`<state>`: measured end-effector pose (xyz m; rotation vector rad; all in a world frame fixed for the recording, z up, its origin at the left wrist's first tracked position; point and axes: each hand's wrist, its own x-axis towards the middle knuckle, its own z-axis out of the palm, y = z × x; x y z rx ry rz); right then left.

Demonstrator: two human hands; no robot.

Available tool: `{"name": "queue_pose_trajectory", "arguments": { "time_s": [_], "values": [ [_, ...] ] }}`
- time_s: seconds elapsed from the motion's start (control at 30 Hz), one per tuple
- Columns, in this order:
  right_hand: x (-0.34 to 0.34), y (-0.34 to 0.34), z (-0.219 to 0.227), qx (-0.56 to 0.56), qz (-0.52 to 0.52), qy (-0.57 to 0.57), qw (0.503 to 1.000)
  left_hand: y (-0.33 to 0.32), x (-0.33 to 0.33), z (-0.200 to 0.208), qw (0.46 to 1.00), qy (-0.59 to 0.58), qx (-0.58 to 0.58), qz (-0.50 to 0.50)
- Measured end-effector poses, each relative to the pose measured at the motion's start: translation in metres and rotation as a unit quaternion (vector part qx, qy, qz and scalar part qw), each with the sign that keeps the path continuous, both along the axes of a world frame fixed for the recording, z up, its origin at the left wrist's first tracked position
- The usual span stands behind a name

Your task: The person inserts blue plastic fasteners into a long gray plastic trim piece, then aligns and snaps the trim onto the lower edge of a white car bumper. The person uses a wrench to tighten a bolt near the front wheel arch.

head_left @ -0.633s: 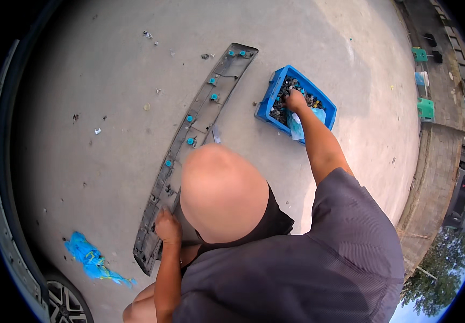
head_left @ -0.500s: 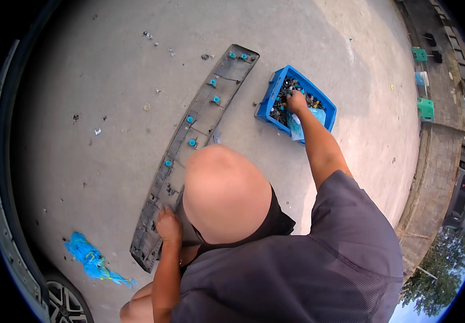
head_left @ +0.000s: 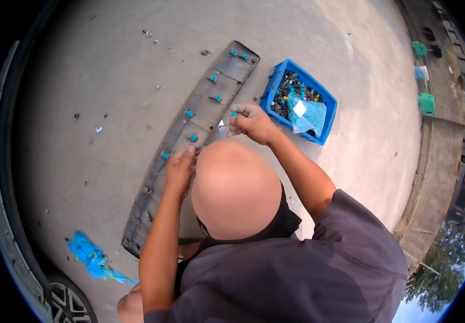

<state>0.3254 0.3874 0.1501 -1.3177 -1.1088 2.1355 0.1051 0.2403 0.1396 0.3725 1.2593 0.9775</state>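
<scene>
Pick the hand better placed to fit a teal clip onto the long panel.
Right hand, likely: it pinches a teal clip beside the long panel. The left hand is at the panel's edge, but no clip shows in it.

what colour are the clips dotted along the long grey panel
The clips on the panel are teal, seen best in the head view.

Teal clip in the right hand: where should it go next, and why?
Probably the right hand should bring the teal clip over to the long grey panel, near the left hand. Similar teal clips line the panel's far part, while none shows on its near part.
</scene>
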Motion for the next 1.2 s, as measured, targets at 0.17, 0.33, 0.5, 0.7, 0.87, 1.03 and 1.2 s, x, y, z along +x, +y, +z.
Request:
{"name": "queue_pose_trajectory", "arguments": {
  "time_s": [0.17,0.33,0.5,0.7,0.87,1.03,1.2],
  "values": [
    [-0.046,-0.009,0.025,-0.037,-0.003,0.073,0.997,0.054,0.019,0.030,0.977,-0.168,0.090,0.094],
    [-0.045,-0.015,0.016,-0.035,-0.068,0.056,0.996,0.058,0.020,0.035,0.990,0.106,0.089,0.027],
    [-0.036,-0.025,-0.005,-0.021,-0.058,0.039,0.997,0.051,0.027,0.001,0.975,0.191,0.111,-0.002],
    [-0.031,-0.036,-0.013,0.069,0.032,0.072,0.995,0.063,0.028,-0.002,0.954,-0.181,-0.077,0.224],
    [-0.052,-0.031,0.030,-0.114,0.028,0.051,0.992,0.065,0.032,-0.009,0.949,-0.235,-0.074,0.196],
    [0.005,-0.007,-0.006,0.183,-0.057,-0.225,0.955,0.052,0.026,-0.021,0.971,-0.161,-0.059,0.167],
    [0.142,0.073,-0.074,0.385,-0.051,-0.559,0.733,0.026,0.020,-0.010,0.968,-0.132,-0.122,0.177]
  ]
}}
